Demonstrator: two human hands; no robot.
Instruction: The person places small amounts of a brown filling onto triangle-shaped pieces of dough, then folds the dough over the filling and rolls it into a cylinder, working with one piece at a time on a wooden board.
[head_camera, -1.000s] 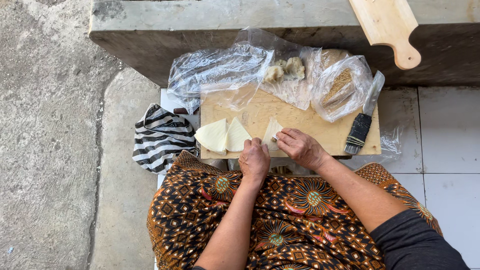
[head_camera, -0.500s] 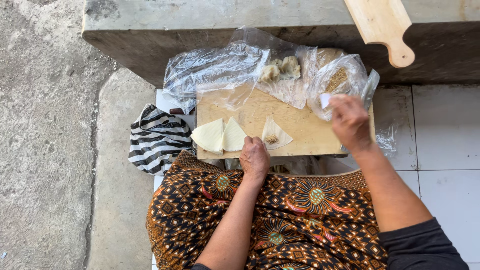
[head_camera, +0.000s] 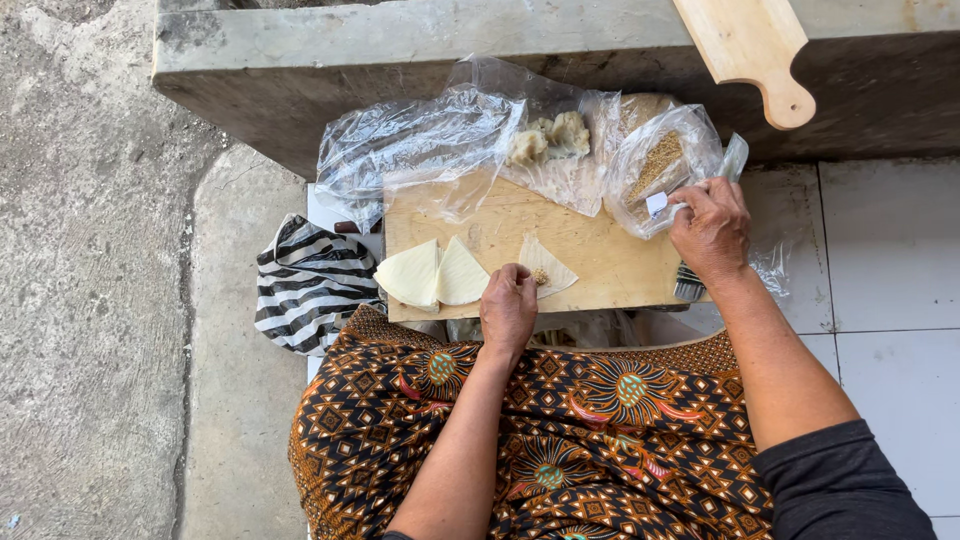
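- The wooden cutting board (head_camera: 600, 255) is the landmark; it rests across the person's lap, just above the patterned batik cloth (head_camera: 560, 440).
- The left hand (head_camera: 508, 310) sits at the board's near edge, fingers curled down onto the corner of a triangular pastry wrapper (head_camera: 548, 268) with a dab of filling; it presses rather than grasps.
- The right hand (head_camera: 712, 228) is at the board's right end, over a knife (head_camera: 705, 230), beside a plastic bag of brown crumbs (head_camera: 660, 165); whether it clasps the knife I cannot tell.
- Two pale folded wrappers (head_camera: 435, 275) lie at the board's left end, touching each other; bare wood stays open between the two hands.
- Crumpled clear plastic (head_camera: 420, 145) and a bag of pale lumps (head_camera: 550, 140) overhang the board's far edge; beyond them runs a concrete ledge (head_camera: 400, 50).
- A striped cloth (head_camera: 310, 285) lies just off the board's left edge.
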